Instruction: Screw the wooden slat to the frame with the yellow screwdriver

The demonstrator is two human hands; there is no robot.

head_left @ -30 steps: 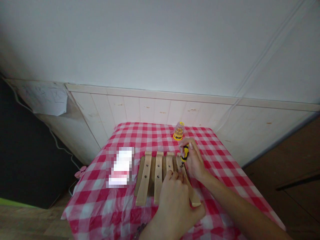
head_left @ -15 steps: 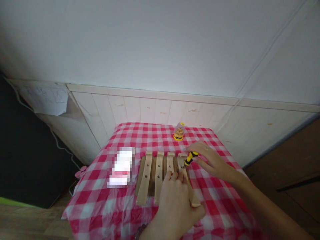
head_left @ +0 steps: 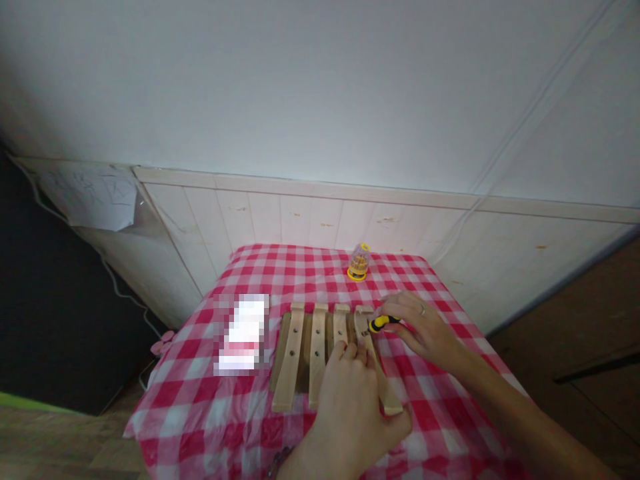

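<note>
A pale wooden rack (head_left: 303,353) of several curved slats lies on the red-and-white checked tablecloth (head_left: 200,407). My left hand (head_left: 353,407) presses down on its near right part, fingers curled over the slats. My right hand (head_left: 425,330) sits just right of the rack and holds a small yellow-and-black screwdriver (head_left: 381,323), lying almost flat with its tip at the rightmost slat.
A small clear jar with a yellow base (head_left: 358,263) stands near the table's far edge. A blurred white and pink object (head_left: 243,333) lies left of the rack. White wall panelling (head_left: 300,213) rises behind the table; the floor drops away on both sides.
My right hand has swung from upright over the rightmost slat out to the right, tipping the screwdriver from near vertical to almost flat. My left hand has stayed put.
</note>
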